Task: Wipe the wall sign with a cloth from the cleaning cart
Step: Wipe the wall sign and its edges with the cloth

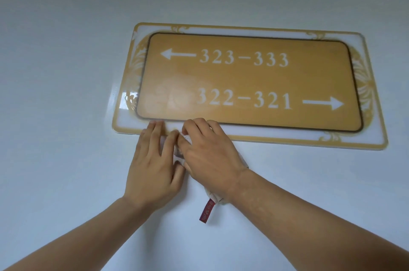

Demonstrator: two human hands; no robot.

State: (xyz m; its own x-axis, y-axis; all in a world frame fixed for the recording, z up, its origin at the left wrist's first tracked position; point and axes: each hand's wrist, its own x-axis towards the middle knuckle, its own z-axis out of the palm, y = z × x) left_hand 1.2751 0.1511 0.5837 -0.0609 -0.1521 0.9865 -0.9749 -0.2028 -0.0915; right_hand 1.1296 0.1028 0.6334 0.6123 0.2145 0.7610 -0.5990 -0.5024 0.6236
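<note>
Head view is showing the right hand (208, 153) gripping the soft, bunched cloth (179, 153) at the wall sign (247, 80)'s lower-left edge, left hand (152, 160) lying flat alongside with fingers straight; cloth's looking limp and light, so best held bunched.

This looks like a corridor in a hotel or a similar building with numbered rooms. The evidence is the wall sign (247, 84), a gold panel in a white frame with gold ornamental scrollwork, fixed flat on a plain pale wall (66, 49). It reads 323-333 with an arrow pointing left and 322-321 with an arrow pointing right, so it directs people to rooms on either side, apparently on a 3rd floor. Nothing else of the surroundings shows: only the bare painted wall fills the view around the sign.
</note>
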